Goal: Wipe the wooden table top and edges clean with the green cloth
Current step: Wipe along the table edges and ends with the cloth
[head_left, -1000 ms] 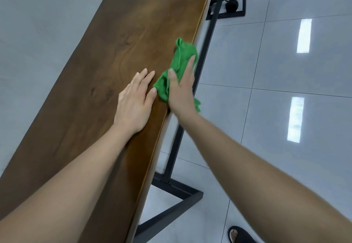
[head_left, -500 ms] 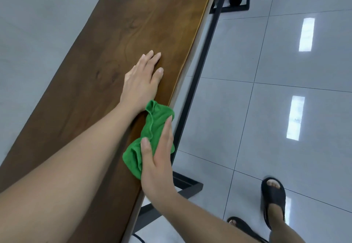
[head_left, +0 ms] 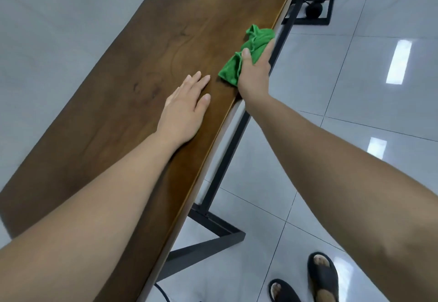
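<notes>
Head view: fingers [head_left: 269, 49] of the right hand [head_left: 254, 75] run along the long right edge [head_left: 214, 139] of the wooden table top [head_left: 142, 76], thumb planted on top, with the green cloth [head_left: 256, 40] pinched between thumb and fingers. Only one finger shows clearly. The rest sit behind the hand, so how far they curl under the edge can't be told. Cloth is bunched, draped on the wood right at that edge, part sticking out ahead of the fingertips and a flap trailing back beside the thumb. Judgement: cloth is light, soft and floppy with no stiffness, so it will fold and roll under drag. Best held mid-bunch as it is now, thumb above and fingers on the edge face, so both surfaces get wiped in one pass. Loose ends may slip out if pressure drops. Wood looks smooth, so low friction is likely. Right wrist is straight, forearm reaching well forward from lower right, out over the tiled floor [head_left: 355, 112] beside the table. Left hand [head_left: 183, 110] is flat on the top, palm down, fingers straight and slightly spread, holding nothing, near the cloth but not touching it. Left forearm lies along the wood, likely as a brace. Black metal frame [head_left: 227, 159] is under the top, and sandals [head_left: 323, 275] are at bottom right.
</notes>
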### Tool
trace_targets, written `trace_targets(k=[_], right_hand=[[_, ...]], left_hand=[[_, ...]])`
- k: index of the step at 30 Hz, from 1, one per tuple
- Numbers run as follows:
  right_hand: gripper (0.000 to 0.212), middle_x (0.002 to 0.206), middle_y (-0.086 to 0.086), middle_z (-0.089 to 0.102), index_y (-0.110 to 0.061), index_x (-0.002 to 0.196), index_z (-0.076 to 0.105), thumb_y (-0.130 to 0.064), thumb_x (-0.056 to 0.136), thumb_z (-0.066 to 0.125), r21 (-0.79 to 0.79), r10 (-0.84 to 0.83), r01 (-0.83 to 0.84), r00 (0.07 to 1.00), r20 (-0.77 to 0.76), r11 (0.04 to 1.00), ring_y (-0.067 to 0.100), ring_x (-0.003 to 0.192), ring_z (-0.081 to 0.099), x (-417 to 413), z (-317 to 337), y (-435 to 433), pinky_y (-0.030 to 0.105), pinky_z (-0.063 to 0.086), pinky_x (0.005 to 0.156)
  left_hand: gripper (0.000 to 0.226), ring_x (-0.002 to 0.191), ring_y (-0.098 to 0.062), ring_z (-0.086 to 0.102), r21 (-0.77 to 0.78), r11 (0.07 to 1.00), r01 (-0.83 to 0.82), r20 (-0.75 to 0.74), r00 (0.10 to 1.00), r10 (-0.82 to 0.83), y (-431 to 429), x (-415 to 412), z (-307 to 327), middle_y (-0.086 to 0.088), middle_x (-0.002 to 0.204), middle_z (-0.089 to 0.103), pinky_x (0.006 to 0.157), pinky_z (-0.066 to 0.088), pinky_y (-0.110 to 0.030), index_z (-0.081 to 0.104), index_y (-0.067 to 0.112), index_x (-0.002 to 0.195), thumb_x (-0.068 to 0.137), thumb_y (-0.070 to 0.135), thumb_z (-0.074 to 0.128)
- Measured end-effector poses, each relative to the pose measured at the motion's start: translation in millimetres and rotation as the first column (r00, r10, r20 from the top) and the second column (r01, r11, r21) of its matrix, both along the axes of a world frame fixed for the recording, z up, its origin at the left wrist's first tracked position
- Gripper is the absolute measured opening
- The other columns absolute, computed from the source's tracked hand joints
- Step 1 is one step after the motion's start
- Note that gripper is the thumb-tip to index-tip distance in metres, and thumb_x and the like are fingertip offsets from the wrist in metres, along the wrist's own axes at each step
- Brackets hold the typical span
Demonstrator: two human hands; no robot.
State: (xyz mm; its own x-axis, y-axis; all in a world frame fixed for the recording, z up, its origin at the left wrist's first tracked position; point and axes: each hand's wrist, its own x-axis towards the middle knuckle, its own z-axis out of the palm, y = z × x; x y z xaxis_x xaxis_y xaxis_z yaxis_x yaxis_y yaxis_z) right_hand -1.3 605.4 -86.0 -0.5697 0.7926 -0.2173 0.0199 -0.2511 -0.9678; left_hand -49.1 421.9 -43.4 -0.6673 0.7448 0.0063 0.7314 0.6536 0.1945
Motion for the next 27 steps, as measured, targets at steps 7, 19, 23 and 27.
trace_targets(k=[7, 19, 23, 27], right_hand=[[0.080, 0.179, 0.003, 0.021, -0.033, 0.174, -0.011, -0.042, 0.116, 0.045, -0.039, 0.041, -0.042, 0.999, -0.030, 0.998, 0.023, 0.165, 0.022, 12, 1, -12, 0.046, 0.023, 0.131], [0.082, 0.181, -0.011, 0.012, -0.037, 0.173, -0.014, -0.044, 0.116, 0.046, -0.003, 0.150, -0.151, 0.984, -0.101, 0.989, 0.006, 0.164, 0.013, 138, -5, -260, 0.034, 0.016, 0.128], [0.079, 0.181, -0.011, 0.007, -0.040, 0.172, -0.015, -0.050, 0.117, 0.041, -0.014, 0.152, -0.154, 0.981, -0.119, 0.988, 0.005, 0.165, 0.009, 188, -8, -364, 0.032, 0.018, 0.128], [0.077, 0.180, -0.021, -0.002, -0.052, 0.168, -0.016, -0.055, 0.115, 0.039, -0.028, 0.159, -0.163, 0.981, -0.108, 0.986, -0.015, 0.158, -0.001, 227, -10, -451, 0.003, 0.014, 0.116]], left_hand=[[0.057, 0.169, -0.009, 0.012, -0.004, 0.999, -0.049, 0.019, 0.999, 0.049, -74, 44, 2, 0.014, 0.181, 0.022, 0.136, 0.019, -0.050, 0.030, 0.039, 0.172, 0.117, 0.054, 0.028], [0.054, 0.169, -0.010, 0.012, -0.008, 0.998, -0.069, 0.030, 0.997, 0.069, -208, 121, 5, 0.012, 0.182, 0.021, 0.136, 0.016, -0.045, 0.031, 0.036, 0.173, 0.119, 0.045, 0.028], [0.053, 0.169, -0.011, 0.010, 0.008, 0.998, -0.064, 0.048, 0.997, 0.063, -251, 140, 6, 0.010, 0.182, 0.021, 0.136, 0.015, -0.043, 0.033, 0.033, 0.173, 0.120, 0.038, 0.030], [0.053, 0.169, -0.011, 0.011, 0.020, 0.998, -0.052, 0.047, 0.998, 0.051, -298, 152, 7, 0.009, 0.182, 0.021, 0.134, 0.014, -0.043, 0.034, 0.032, 0.172, 0.121, 0.044, 0.031]])
